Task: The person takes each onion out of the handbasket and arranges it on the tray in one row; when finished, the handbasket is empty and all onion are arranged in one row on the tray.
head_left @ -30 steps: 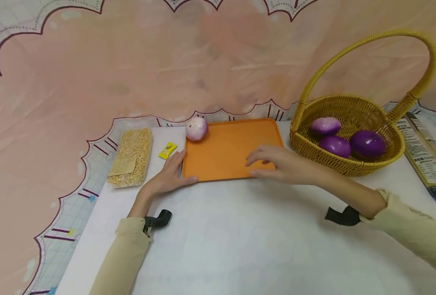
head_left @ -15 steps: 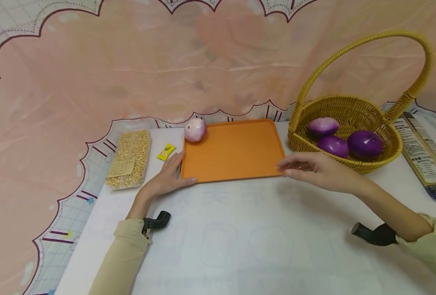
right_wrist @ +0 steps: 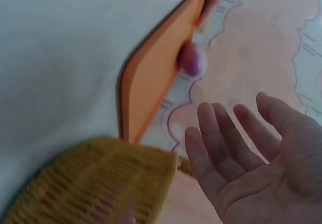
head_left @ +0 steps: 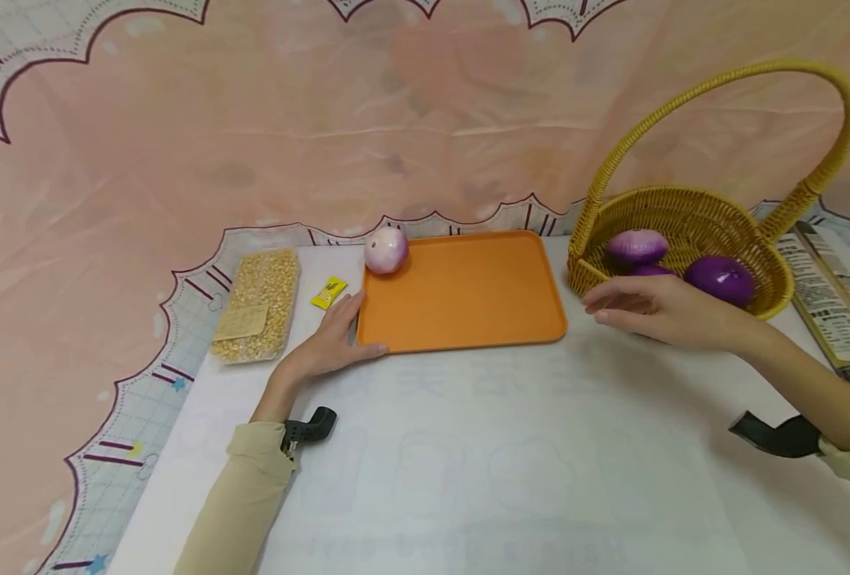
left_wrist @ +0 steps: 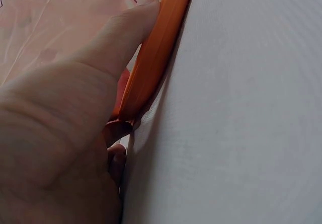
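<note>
My left hand (head_left: 327,339) rests against the front left corner of the orange tray (head_left: 468,295), thumb along the front edge and fingers along the left side. In the left wrist view the straight thumb (left_wrist: 123,32) touches the tray's rim (left_wrist: 156,48). A peeled purple-white onion (head_left: 386,250) sits at the tray's back left corner. My right hand (head_left: 665,311) holds nothing; it hovers in front of the wicker basket (head_left: 590,275), partly covering it in the head view. Purple onions (head_left: 720,279) lie inside the basket. The right wrist view shows loosely spread, bare fingers.
A clear pack of corn kernels (head_left: 260,295) lies left of the tray, beside a small yellow packet (head_left: 329,292). The basket's tall handle (head_left: 720,80) arches up. A flat printed package (head_left: 835,303) lies at the right. A pink patterned cloth (head_left: 324,120) hangs behind.
My right hand has moved rightward from over the tray, past its front right corner, to the front of the basket. The left hand, tray and onions have stayed put.
</note>
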Tool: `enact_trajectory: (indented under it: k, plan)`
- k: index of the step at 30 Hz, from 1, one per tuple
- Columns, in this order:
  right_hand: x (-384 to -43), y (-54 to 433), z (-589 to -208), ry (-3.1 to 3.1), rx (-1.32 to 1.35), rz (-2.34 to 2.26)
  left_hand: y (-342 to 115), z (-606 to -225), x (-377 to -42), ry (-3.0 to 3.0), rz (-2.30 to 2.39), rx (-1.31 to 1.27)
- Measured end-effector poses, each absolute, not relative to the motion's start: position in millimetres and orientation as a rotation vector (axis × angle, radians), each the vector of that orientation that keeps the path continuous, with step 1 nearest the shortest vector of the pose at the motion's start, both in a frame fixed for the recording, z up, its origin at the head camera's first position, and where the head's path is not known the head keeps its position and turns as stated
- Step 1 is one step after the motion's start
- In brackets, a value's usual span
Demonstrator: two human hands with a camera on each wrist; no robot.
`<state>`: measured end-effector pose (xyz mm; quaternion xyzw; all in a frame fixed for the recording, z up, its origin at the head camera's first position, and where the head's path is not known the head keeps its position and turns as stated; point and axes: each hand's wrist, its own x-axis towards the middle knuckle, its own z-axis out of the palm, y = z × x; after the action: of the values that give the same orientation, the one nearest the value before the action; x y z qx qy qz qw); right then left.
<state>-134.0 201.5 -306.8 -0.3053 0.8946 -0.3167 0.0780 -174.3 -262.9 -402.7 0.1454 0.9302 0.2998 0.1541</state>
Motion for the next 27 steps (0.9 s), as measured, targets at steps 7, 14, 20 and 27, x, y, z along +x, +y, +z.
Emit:
enact_trajectory:
  k: [7, 14, 20, 27]
  plan:
    - [-138.8, 222.6, -301.8, 2.801, -0.894, -0.860, -262.7, -400.5, -173.2, 2.672, 0.872, 0.421]
    - [-144.4, 232.6, -300.6, 2.891, -0.838, -0.813, -263.4, -403.1, -173.1, 2.674, 0.870, 0.428]
    - [-166.3, 237.9, -297.5, 2.976, -1.075, -0.721, -263.5, -402.6, -172.8, 2.666, 0.878, 0.420]
    - [-197.8, 244.8, -288.0, 2.972, -1.108, -0.489, -262.0, -401.0, -172.0, 2.664, 0.888, 0.419]
